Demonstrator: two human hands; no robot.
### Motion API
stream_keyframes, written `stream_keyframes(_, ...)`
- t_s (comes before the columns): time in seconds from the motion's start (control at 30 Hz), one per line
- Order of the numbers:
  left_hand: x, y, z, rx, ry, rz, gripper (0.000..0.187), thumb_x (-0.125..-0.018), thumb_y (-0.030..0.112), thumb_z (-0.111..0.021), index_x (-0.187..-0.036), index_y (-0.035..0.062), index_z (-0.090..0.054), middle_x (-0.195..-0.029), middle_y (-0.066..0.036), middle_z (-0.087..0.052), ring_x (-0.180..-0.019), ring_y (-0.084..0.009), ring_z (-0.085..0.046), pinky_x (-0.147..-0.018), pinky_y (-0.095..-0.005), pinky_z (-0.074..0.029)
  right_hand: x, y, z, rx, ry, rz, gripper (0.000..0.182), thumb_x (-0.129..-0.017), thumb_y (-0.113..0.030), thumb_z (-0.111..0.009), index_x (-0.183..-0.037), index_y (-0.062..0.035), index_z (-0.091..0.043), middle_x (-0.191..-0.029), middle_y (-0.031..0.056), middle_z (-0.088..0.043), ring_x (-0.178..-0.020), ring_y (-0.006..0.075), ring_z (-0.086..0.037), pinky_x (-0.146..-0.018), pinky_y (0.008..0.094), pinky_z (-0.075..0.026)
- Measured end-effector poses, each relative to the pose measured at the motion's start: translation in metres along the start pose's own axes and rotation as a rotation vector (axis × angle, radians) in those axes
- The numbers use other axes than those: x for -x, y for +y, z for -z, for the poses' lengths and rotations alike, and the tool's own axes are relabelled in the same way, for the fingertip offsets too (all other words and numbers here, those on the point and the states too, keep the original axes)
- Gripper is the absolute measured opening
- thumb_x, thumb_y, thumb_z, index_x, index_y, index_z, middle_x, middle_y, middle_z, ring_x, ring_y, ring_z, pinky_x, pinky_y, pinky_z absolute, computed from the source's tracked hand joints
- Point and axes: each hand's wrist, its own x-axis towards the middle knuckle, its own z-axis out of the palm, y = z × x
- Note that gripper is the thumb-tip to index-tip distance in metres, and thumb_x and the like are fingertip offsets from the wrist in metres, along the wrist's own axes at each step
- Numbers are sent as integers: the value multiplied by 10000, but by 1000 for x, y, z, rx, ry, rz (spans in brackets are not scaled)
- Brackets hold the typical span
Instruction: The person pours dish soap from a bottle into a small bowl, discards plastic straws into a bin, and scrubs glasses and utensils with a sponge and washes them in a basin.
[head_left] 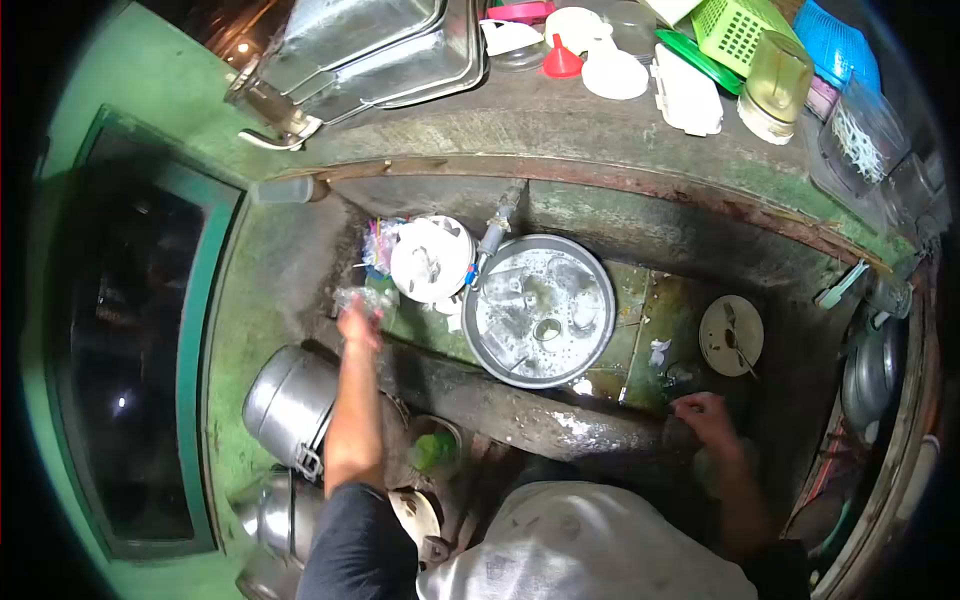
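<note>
My left hand reaches to the left end of the sink ledge, its fingers closed at a crumpled-looking clear plastic item. Just beyond it stands a white bucket with pale things heaped at its top. On the right, my right hand hangs low over the front ledge with curled fingers; I cannot tell what is in them. A clear glass-like item lies a little beyond that hand. Between the hands, a round grey basin holds sudsy water and submerged dishes, below a tap.
A white plate with cutlery sits at the right of the sink. Large metal pots stand at the left, near a container with a green item. Along the back shelf are a metal tray, a red funnel and plastic baskets.
</note>
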Motion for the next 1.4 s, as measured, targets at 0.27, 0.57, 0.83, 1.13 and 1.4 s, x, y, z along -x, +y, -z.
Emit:
stream_keyframes(0.27,-159,97,-11,-241,-101,-29,910,-877,607,-573,-1543,208,-98,-1603,-120,-109,-1373,-520,-256,-973,-687,-371,26,-21,-33,-19,254,-238,230,-847,-204,-716,-1005,-38,-730,-890,56,-682,-828,135,-619,-744,276,-485)
stream_keyframes(0.57,-75,-26,-20,-291,-121,-545,393,-1010,221,-523,-1352,30,-499,-937,-49,-627,-786,-99,-560,-657,-258,-446,90,-11,-45,-283,326,-434,255,-905,-190,-674,-1032,29,-701,-934,71,-696,-869,138,-630,-788,291,-492)
stream_keyframes(0.83,297,-201,-142,-487,-1230,-346,212,-947,142,-585,-1125,42,-643,-1089,-121,-690,-916,-185,-660,-779,-295,-543,111,-15,5,-198,353,-452,289,-930,-256,-638,-1061,-7,-703,-906,82,-694,-835,127,-622,-753,295,-481)
stream_keyframes(1.13,396,-310,-272,-1379,-1651,-242,705,-842,107,-599,-1475,130,-289,-1181,-261,-617,-1084,-426,-600,-939,-491,-481,211,14,47,-134,458,-332,188,-902,-132,-625,-990,16,-703,-852,110,-678,-825,174,-621,-743,346,-475)
stream_keyframes(1.4,408,-350,-262,-1031,-1545,-536,831,-776,-16,-592,-1491,238,-251,-1073,-269,-619,-960,-445,-622,-863,-502,-498,236,34,77,-112,514,-348,182,-888,-115,-614,-977,17,-703,-836,54,-664,-816,130,-607,-734,285,-455)
